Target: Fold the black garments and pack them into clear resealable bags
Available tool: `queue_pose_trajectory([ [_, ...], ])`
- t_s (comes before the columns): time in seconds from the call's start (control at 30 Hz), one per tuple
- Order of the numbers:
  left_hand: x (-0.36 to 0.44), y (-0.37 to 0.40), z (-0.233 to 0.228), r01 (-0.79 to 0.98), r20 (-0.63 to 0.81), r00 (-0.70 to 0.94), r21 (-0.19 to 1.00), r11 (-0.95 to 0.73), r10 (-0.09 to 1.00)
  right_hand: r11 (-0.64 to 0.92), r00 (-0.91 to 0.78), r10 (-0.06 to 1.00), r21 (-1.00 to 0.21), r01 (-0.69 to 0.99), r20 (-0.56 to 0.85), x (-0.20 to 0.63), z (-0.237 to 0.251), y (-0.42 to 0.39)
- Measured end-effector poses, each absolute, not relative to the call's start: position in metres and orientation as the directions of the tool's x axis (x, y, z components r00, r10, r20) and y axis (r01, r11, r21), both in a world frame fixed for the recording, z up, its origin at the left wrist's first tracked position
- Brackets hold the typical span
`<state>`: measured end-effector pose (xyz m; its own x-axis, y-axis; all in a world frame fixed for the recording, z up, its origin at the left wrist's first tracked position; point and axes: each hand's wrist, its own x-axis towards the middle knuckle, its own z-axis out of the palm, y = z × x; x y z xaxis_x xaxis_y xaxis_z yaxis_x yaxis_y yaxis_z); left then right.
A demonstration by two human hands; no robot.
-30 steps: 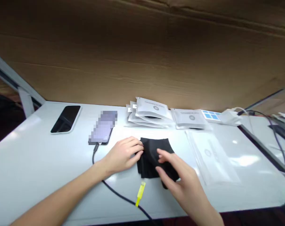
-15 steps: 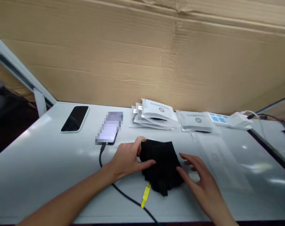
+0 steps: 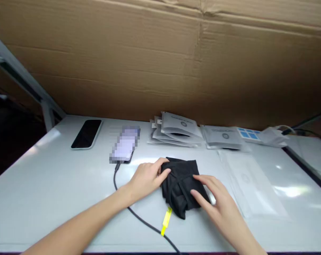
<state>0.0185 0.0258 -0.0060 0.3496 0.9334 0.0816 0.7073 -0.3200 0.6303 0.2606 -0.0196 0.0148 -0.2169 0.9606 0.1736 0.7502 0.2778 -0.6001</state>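
Observation:
A folded piece of black cloth (image 3: 180,184) lies in front of me on the white table. My left hand (image 3: 149,177) grips its left edge, thumb on top and the other fingers curled at the far corner, partly hidden. At the right side, my right hand (image 3: 216,198) has thumb and fingers apart, their tips resting on the cloth. A yellow tag (image 3: 166,219) sticks out between the cloth's near edge and a black cable (image 3: 147,223).
A lit phone (image 3: 125,145) is plugged into the cable; a dark phone (image 3: 87,134) lies left. White printed pouches (image 3: 180,125) are stacked by the cardboard wall (image 3: 123,63), with another pouch (image 3: 222,137) beside them. Clear plastic bags (image 3: 250,184) lie right, below a blue-and-white box (image 3: 249,134).
My right hand has moved left onto the cloth. Folds and a strip-like crease now show on the cloth's top. My left hand keeps its hold at the left edge.

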Motion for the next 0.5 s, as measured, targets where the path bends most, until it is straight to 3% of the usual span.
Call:
queue_pose_trajectory([
  [0.1,0.020,0.025,-0.006,0.708,0.097,0.374,0.612,-0.352,0.922,0.316,-0.239,0.949,-0.614,0.723,0.207,0.244,0.031,-0.007],
  [0.2,0.021,0.025,-0.008,0.725,0.128,0.383,0.572,-0.384,0.915,0.448,-0.405,0.888,-0.611,0.652,0.220,0.215,0.045,0.014],
  [0.37,0.020,0.026,-0.018,0.735,0.171,0.398,0.528,-0.425,0.901,0.663,-0.683,0.716,-0.453,0.596,0.148,0.152,0.048,0.057],
  [0.5,0.019,0.025,-0.025,0.735,0.259,0.407,0.476,-0.483,0.876,0.747,-0.785,0.612,-0.394,0.536,0.093,0.110,0.043,0.081],
])
